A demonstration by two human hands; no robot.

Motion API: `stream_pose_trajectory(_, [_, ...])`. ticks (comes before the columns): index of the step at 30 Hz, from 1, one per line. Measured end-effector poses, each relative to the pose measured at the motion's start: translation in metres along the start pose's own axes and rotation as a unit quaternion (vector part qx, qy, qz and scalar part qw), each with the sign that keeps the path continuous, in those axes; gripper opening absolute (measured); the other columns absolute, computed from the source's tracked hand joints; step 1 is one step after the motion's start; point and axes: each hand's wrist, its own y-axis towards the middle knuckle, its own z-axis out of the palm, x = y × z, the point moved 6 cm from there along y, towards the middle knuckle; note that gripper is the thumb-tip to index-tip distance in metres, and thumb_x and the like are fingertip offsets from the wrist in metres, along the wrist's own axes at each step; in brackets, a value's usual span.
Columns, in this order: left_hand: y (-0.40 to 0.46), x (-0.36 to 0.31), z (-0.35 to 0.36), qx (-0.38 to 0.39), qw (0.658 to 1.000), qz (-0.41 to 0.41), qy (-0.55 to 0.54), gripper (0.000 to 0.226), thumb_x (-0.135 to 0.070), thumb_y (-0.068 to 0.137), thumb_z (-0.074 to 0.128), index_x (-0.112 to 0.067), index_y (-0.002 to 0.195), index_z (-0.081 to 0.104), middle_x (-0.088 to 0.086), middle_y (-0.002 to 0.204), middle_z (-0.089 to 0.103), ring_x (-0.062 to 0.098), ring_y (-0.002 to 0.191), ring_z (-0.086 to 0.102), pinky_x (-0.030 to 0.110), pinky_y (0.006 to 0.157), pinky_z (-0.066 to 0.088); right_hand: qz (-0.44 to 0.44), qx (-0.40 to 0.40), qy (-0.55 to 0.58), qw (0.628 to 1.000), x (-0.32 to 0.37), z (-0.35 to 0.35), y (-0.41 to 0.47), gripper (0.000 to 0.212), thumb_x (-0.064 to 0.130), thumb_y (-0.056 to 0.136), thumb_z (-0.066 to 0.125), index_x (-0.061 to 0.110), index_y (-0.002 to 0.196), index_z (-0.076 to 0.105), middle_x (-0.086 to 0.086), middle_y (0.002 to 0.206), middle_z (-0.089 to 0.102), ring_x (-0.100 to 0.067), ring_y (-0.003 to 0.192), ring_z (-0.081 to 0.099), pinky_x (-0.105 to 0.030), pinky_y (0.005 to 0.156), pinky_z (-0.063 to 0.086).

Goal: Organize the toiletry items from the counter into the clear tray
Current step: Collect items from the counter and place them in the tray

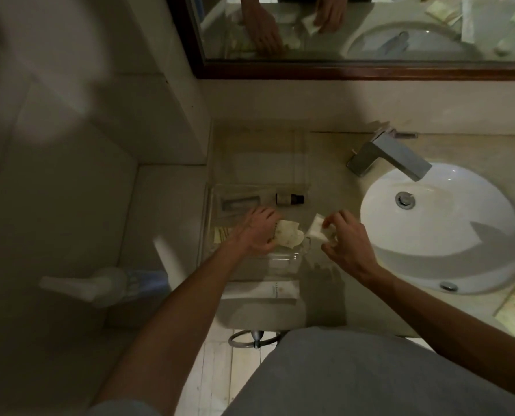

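Grey cloth at the person's waist [340,373] fills the bottom edge, pressed to the front edge of a beige stone counter [325,181]. On that front edge lies a white tube [268,291], its long axis running left to right. Behind it sits the clear tray [217,205], at the counter's left end beside the tiled wall. The left hand [257,229] is closed on a crumpled cream packet [289,234] over the tray. A small dark-capped bottle [289,198] lies along the tray's back edge, cap pointing right toward the white sink [442,226]. The right hand [344,238] pinches a small white packet [316,228] just right of the tray. A mirror [355,28] hangs above the tap [388,156].
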Motion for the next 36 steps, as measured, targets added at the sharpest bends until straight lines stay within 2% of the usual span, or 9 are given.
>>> stream_pose_trajectory(2, [-0.006, 0.006, -0.004, -0.020, 0.999, -0.028, -0.035, 0.035, -0.027, 0.078, 0.061, -0.014, 0.110, 0.054, 0.005, 0.106, 0.055, 0.018, 0.092, 0.053, 0.037, 0.082, 0.050, 0.000, -0.001, 0.004, 1.000, 0.000, 0.000, 0.000, 0.047, 0.020, 0.072, 0.083, 0.024, 0.108, 0.054, 0.000, 0.115, 0.051, -0.014, 0.096, 0.048, -0.028, 0.081, 0.042])
stream_pose_trajectory(4, [-0.014, 0.014, -0.011, -0.057, 0.991, -0.075, -0.097, 0.027, -0.014, 0.079, 0.050, -0.004, 0.103, 0.059, 0.013, 0.098, 0.058, 0.025, 0.084, 0.055, 0.041, 0.075, 0.052, 0.000, -0.002, 0.005, 1.000, 0.001, 0.000, 0.001, 0.047, 0.020, 0.072, 0.083, 0.023, 0.108, 0.055, 0.000, 0.115, 0.051, -0.013, 0.096, 0.047, -0.027, 0.081, 0.041])
stream_pose_trajectory(6, [-0.022, 0.029, -0.014, -0.066, 0.981, -0.128, -0.133, 0.030, -0.011, 0.080, 0.044, 0.001, 0.102, 0.061, 0.018, 0.101, 0.059, 0.031, 0.088, 0.057, 0.042, 0.078, 0.049, -0.003, 0.003, 0.010, 1.000, 0.004, 0.002, 0.002, 0.047, 0.020, 0.072, 0.084, 0.024, 0.108, 0.054, 0.001, 0.116, 0.050, -0.012, 0.097, 0.047, -0.028, 0.082, 0.045])
stream_pose_trajectory(10, [-0.044, 0.053, -0.015, -0.033, 0.980, -0.176, -0.088, 0.039, -0.028, 0.087, 0.030, -0.009, 0.103, 0.060, 0.010, 0.102, 0.056, 0.027, 0.093, 0.056, 0.042, 0.081, 0.048, -0.010, 0.014, 0.023, 1.000, 0.012, 0.010, 0.006, 0.050, 0.021, 0.071, 0.084, 0.026, 0.108, 0.052, 0.002, 0.118, 0.050, -0.012, 0.100, 0.048, -0.036, 0.086, 0.052])
stream_pose_trajectory(14, [-0.050, 0.062, -0.027, -0.062, 0.969, -0.225, -0.077, 0.019, -0.015, 0.095, 0.047, -0.007, 0.106, 0.060, 0.013, 0.108, 0.057, 0.029, 0.098, 0.055, 0.043, 0.082, 0.048, -0.011, 0.017, 0.029, 0.999, 0.017, 0.017, 0.006, 0.050, 0.023, 0.071, 0.084, 0.027, 0.108, 0.051, 0.001, 0.118, 0.050, -0.015, 0.101, 0.051, -0.039, 0.087, 0.053])
stream_pose_trajectory(19, [-0.044, 0.057, -0.036, -0.069, 0.980, -0.187, -0.023, 0.020, -0.010, 0.092, 0.051, -0.001, 0.103, 0.065, 0.016, 0.105, 0.058, 0.032, 0.099, 0.055, 0.044, 0.084, 0.046, -0.011, 0.012, 0.026, 1.000, 0.016, 0.016, 0.002, 0.049, 0.021, 0.071, 0.084, 0.026, 0.107, 0.052, 0.001, 0.117, 0.050, -0.014, 0.102, 0.049, -0.036, 0.088, 0.052])
stream_pose_trajectory(24, [-0.045, 0.069, -0.031, -0.070, 0.973, -0.215, -0.046, 0.021, -0.019, 0.089, 0.053, -0.008, 0.105, 0.062, 0.011, 0.110, 0.054, 0.028, 0.098, 0.055, 0.041, 0.084, 0.048, -0.001, 0.002, 0.017, 1.000, 0.013, 0.010, -0.002, 0.048, 0.018, 0.071, 0.085, 0.022, 0.108, 0.054, 0.000, 0.117, 0.051, -0.014, 0.102, 0.049, -0.030, 0.086, 0.048])
stream_pose_trajectory(30, [-0.052, 0.067, -0.024, -0.017, 0.987, -0.152, -0.050, 0.057, -0.036, 0.072, 0.067, -0.011, 0.123, 0.058, 0.006, 0.114, 0.052, 0.024, 0.101, 0.053, 0.040, 0.089, 0.047, -0.006, 0.004, 0.011, 1.000, 0.009, 0.007, -0.007, 0.049, 0.017, 0.069, 0.085, 0.021, 0.108, 0.055, -0.001, 0.116, 0.050, -0.016, 0.098, 0.050, -0.031, 0.082, 0.049])
stream_pose_trajectory(36, [-0.054, 0.067, -0.024, -0.004, 0.988, -0.146, -0.041, 0.066, -0.034, 0.063, 0.077, -0.011, 0.122, 0.059, 0.005, 0.107, 0.049, 0.023, 0.093, 0.053, 0.039, 0.080, 0.050, -0.012, 0.003, 0.014, 1.000, 0.006, 0.005, -0.012, 0.053, 0.018, 0.067, 0.087, 0.022, 0.109, 0.055, 0.000, 0.115, 0.051, -0.016, 0.096, 0.051, -0.031, 0.081, 0.049])
